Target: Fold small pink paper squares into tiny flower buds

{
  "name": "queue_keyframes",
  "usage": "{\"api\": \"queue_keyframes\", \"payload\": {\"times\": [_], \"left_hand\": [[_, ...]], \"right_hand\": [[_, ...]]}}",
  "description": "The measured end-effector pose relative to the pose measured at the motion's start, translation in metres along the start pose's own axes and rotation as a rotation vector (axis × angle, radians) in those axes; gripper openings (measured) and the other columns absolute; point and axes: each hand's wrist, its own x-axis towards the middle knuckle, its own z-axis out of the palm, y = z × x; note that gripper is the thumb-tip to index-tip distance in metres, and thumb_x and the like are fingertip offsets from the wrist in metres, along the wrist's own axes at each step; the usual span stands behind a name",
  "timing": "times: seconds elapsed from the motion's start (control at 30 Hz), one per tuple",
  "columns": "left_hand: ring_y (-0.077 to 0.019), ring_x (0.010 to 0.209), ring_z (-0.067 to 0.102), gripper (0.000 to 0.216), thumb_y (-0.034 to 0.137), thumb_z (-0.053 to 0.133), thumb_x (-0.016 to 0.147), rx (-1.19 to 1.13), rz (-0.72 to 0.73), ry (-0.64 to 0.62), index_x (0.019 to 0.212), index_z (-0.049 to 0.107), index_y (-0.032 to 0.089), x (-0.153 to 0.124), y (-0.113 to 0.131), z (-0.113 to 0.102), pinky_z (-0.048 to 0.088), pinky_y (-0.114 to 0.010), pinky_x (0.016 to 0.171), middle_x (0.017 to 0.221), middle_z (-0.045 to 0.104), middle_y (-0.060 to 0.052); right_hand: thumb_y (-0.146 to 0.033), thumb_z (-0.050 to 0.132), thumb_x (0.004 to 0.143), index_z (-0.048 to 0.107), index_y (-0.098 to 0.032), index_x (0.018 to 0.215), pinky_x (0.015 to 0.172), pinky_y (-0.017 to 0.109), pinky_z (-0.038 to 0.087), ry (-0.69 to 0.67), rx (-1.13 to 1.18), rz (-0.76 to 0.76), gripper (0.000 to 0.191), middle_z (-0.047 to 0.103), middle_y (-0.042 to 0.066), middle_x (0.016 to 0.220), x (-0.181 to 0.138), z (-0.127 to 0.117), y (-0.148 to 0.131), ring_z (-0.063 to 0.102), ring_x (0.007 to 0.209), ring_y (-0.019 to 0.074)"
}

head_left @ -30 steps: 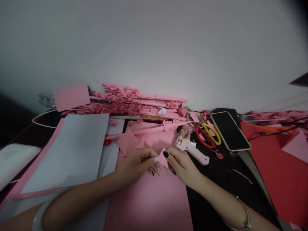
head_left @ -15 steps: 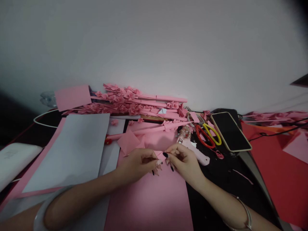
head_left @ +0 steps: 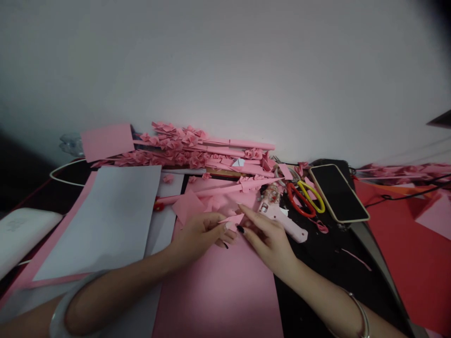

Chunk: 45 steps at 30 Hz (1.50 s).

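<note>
Between thumb and fingers, my left hand [head_left: 206, 230] pinches a small folded piece of pink paper [head_left: 235, 219], its pointed corner turned up to the right. My right hand [head_left: 268, 237] is at that corner with thumb and forefinger apart. Its dark-nailed thumb lies close to the paper's lower edge; whether it touches I cannot tell. Under both hands lies a large pink sheet [head_left: 218, 291]. A pink paper square [head_left: 188, 206] lies just beyond my left hand. A pale pink glue gun [head_left: 282, 218] rests beyond my right hand.
Scissors with red and yellow handles [head_left: 299, 199] and a phone [head_left: 338, 192] lie to the right, beside red sheets [head_left: 405, 253]. Pink paper flowers on stems [head_left: 183, 145] line the wall. White sheets [head_left: 102, 220] and a white device [head_left: 26, 234] lie left.
My right thumb and forefinger have come apart from their pinch on the folded paper, the forefinger stretching upward. The paper stays in my left hand, its corner now showing.
</note>
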Motion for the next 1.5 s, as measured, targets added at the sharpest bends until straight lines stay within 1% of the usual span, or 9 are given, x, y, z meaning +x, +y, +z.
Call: {"api": "queue_keyframes", "payload": {"times": [0.13, 0.2, 0.27, 0.43, 0.6, 0.8, 1.17, 1.37, 1.5], "left_hand": [[-0.0175, 0.072, 0.069, 0.020, 0.032, 0.054, 0.084, 0.002, -0.002, 0.015, 0.081, 0.062, 0.014, 0.000, 0.001, 0.000, 0.054, -0.028, 0.064, 0.081, 0.074, -0.007], [-0.0181, 0.072, 0.069, 0.018, 0.031, 0.056, 0.083, 0.005, -0.010, 0.014, 0.080, 0.062, 0.015, -0.001, 0.001, 0.001, 0.054, -0.028, 0.064, 0.079, 0.074, -0.007], [-0.0186, 0.072, 0.069, 0.017, 0.030, 0.057, 0.082, 0.009, -0.003, 0.008, 0.080, 0.062, 0.014, -0.001, 0.001, 0.001, 0.054, -0.028, 0.064, 0.078, 0.074, -0.006], [-0.0178, 0.073, 0.070, 0.023, 0.035, 0.054, 0.085, 0.040, 0.003, -0.015, 0.083, 0.063, 0.014, 0.000, 0.001, 0.002, 0.055, -0.027, 0.065, 0.078, 0.073, -0.006], [-0.0169, 0.075, 0.070, 0.025, 0.036, 0.052, 0.086, 0.062, 0.032, -0.078, 0.085, 0.063, 0.014, -0.001, -0.003, 0.000, 0.056, -0.028, 0.067, 0.082, 0.074, -0.007], [-0.0155, 0.073, 0.069, 0.020, 0.033, 0.053, 0.086, 0.027, 0.021, -0.114, 0.083, 0.062, 0.016, -0.002, -0.004, 0.000, 0.055, -0.026, 0.066, 0.080, 0.073, -0.005], [-0.0199, 0.083, 0.070, 0.017, 0.031, 0.054, 0.084, -0.049, -0.006, -0.137, 0.084, 0.058, 0.015, -0.003, 0.000, 0.000, 0.055, -0.031, 0.071, 0.085, 0.073, -0.008], [-0.0201, 0.083, 0.069, 0.023, 0.037, 0.056, 0.082, -0.051, -0.040, -0.130, 0.084, 0.058, 0.015, -0.002, 0.001, 0.000, 0.054, -0.031, 0.072, 0.086, 0.073, -0.008], [-0.0218, 0.085, 0.069, 0.023, 0.039, 0.057, 0.081, -0.061, -0.045, -0.126, 0.086, 0.059, 0.016, -0.001, 0.000, 0.000, 0.054, -0.032, 0.073, 0.087, 0.073, -0.008]], "right_hand": [[-0.011, 0.053, 0.084, 0.051, -0.028, 0.132, 0.082, 0.036, 0.051, -0.004, 0.016, -0.024, 0.051, 0.067, 0.007, 0.107, 0.000, -0.001, 0.000, 0.063, 0.092, 0.0199], [-0.010, 0.054, 0.084, 0.056, -0.028, 0.127, 0.092, 0.040, 0.048, 0.017, 0.060, -0.025, 0.048, 0.064, 0.007, 0.119, 0.000, -0.002, -0.001, 0.059, 0.108, 0.0219], [-0.009, 0.055, 0.083, 0.063, -0.029, 0.119, 0.096, 0.042, 0.045, 0.055, 0.122, -0.008, 0.042, 0.062, 0.007, 0.123, 0.001, -0.002, -0.002, 0.056, 0.115, 0.0226], [-0.010, 0.060, 0.080, 0.074, -0.028, 0.094, 0.094, 0.045, 0.047, 0.111, 0.291, 0.128, 0.027, 0.067, 0.006, 0.116, 0.001, 0.002, -0.005, 0.061, 0.108, 0.0235], [-0.013, 0.065, 0.077, 0.074, -0.025, 0.088, 0.090, 0.041, 0.050, 0.119, 0.494, 0.244, 0.019, 0.070, 0.006, 0.109, 0.001, 0.008, -0.007, 0.063, 0.104, 0.0219], [-0.011, 0.064, 0.076, 0.070, -0.022, 0.077, 0.084, 0.035, 0.052, 0.165, 0.529, 0.267, 0.013, 0.071, 0.005, 0.101, 0.000, 0.010, -0.008, 0.066, 0.096, 0.0190], [-0.007, 0.060, 0.079, 0.065, -0.020, 0.079, 0.081, 0.033, 0.051, 0.191, 0.436, 0.152, 0.015, 0.069, 0.007, 0.102, -0.003, 0.010, -0.010, 0.064, 0.098, 0.0198], [-0.004, 0.052, 0.083, 0.070, -0.023, 0.095, 0.091, 0.036, 0.047, 0.128, 0.305, 0.090, 0.028, 0.069, 0.005, 0.108, -0.003, 0.008, -0.006, 0.062, 0.103, 0.0189], [-0.004, 0.051, 0.084, 0.070, -0.026, 0.099, 0.091, 0.035, 0.048, 0.125, 0.276, 0.076, 0.032, 0.068, 0.004, 0.111, -0.004, 0.008, -0.004, 0.062, 0.105, 0.0182]]}}
